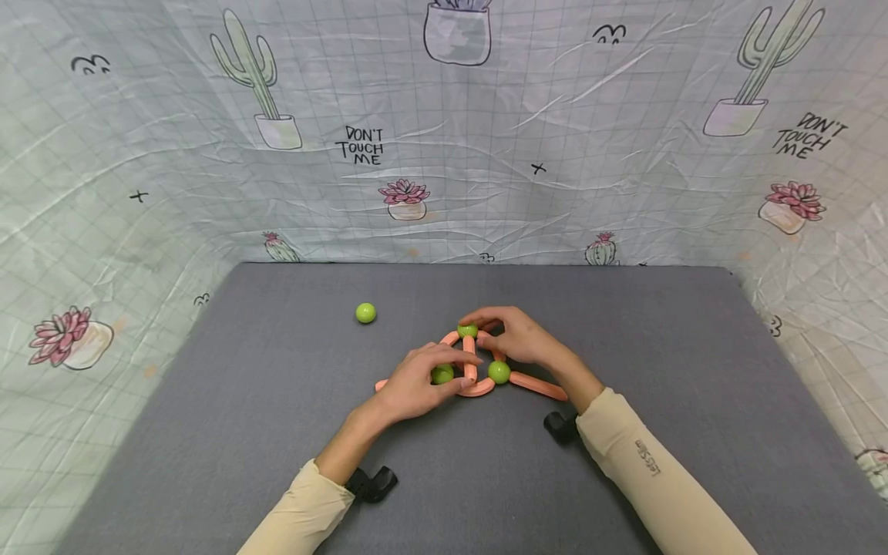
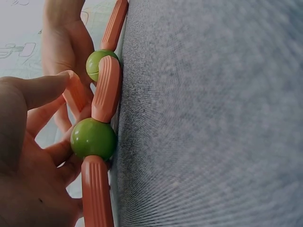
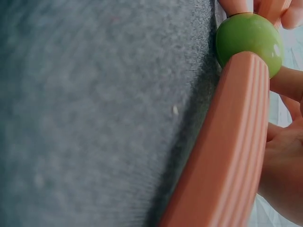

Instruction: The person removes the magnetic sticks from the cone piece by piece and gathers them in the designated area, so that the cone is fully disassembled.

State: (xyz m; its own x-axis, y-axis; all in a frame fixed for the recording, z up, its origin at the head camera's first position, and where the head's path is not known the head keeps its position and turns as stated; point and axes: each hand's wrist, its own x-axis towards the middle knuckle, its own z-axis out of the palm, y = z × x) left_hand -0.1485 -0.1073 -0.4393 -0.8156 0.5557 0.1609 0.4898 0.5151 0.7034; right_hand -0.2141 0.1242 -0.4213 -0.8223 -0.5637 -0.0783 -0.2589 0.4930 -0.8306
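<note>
"Three green balls (image 1: 499,372) and some bent orange sticks (image 1: 477,391) make a ring (image 1: 451,338) on the grey table (image 1: 479,478). What does the left hand (image 1: 419,381) have?"

"It pinches a top stick (image 1: 469,357), orange too, between finger and thumb, almost closed. That stick reaches over the middle of the ring to the back ball (image 1: 468,331)."

"And the right hand (image 1: 520,337)?"

"Its thumb and fingers bend around the back ball, at the far edge of the ring, just wide enough to hold it."

"What else is by the ring?"

"Two side sticks (image 1: 539,386) poke out, one left of the ring, one right. A loose ball (image 1: 365,312) lies past the ring, to its left, not touching it."
</note>
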